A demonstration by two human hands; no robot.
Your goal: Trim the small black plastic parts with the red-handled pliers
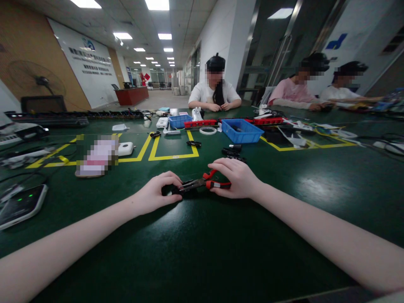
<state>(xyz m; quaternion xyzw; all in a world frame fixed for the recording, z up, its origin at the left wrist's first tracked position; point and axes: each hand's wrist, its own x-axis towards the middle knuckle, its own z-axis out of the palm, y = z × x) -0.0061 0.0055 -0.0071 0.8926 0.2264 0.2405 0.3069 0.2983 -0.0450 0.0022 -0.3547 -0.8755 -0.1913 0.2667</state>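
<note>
Green bench [202, 252] spreads out wide. Near its middle, left fingers [170, 180] pinch a black bit [189, 193] at the nose of the pliers [202, 182]; right fingers [222, 168] grip the pliers. That bit seems unfinished; I can't tell whether the other bits [232, 152], toward the far edge, are done.

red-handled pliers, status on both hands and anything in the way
Right hand holding red-handled pliers. Left hand pinching small black part at plier tips; bite unclear. Black pieces just beyond right hand, not between the hands.
</note>
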